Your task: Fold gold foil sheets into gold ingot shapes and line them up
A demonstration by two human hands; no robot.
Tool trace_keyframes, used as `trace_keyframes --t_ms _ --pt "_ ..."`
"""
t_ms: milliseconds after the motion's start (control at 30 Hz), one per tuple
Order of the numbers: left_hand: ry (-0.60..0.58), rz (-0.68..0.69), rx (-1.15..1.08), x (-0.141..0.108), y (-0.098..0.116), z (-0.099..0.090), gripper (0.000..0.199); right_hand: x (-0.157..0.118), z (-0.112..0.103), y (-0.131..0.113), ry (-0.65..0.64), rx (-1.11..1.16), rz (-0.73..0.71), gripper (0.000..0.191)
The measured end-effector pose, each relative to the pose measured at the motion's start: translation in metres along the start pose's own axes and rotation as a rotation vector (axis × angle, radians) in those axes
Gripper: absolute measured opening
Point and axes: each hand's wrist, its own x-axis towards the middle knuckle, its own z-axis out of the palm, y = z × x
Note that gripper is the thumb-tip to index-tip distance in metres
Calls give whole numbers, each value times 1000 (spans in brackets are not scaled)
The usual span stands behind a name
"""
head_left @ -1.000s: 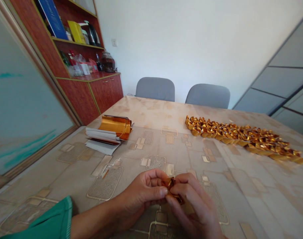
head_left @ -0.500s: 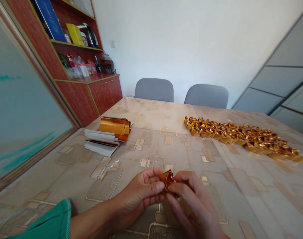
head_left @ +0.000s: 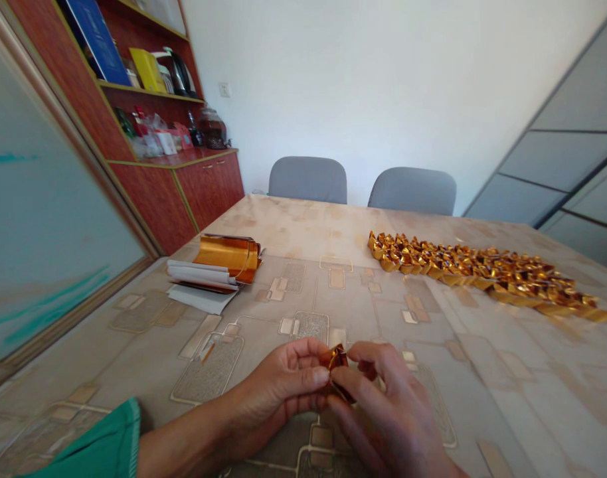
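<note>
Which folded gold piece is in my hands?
The lone small piece held between your left hand and right hand, front and center; the other folded pieces sit clustered on the table, farther to the right.

Open to passage across the middle of the desk (head_left: 350,302); blocked at left by a curled stack of gold sheets (head_left: 228,255), at right by massed folded gold pieces (head_left: 477,267), at far side by gray chairs (head_left: 307,180).

Head-worn view, facing forward and down
From the wearer's side, it looks over the nearby left hand (head_left: 296,380) and right hand (head_left: 390,401) across the table (head_left: 288,222) toward two gray chairs (head_left: 307,180) and the white wall (head_left: 363,79) beyond.
</note>
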Motion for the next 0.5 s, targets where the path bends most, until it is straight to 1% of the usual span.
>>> trace_keyframes --t_ms 67,133,233,333,400,500 --pt "-4 -6 0 -1 1 1 38 0 -2 0 -17 55 18 20" --pt "4 0 -21 -2 2 3 39 -1 -2 0 -1 142 53 31" --pt "2 27 -51 -3 1 3 43 -4 2 -1 43 259 172 44" --pt "-18 45 -68 -3 -1 0 44 -7 9 -2 39 333 298 43" --pt "-25 43 -84 -2 -3 -1 45 -8 13 -3 18 394 327 39" --pt "-31 23 -88 -3 -4 -3 45 -9 16 -4 19 468 333 35"
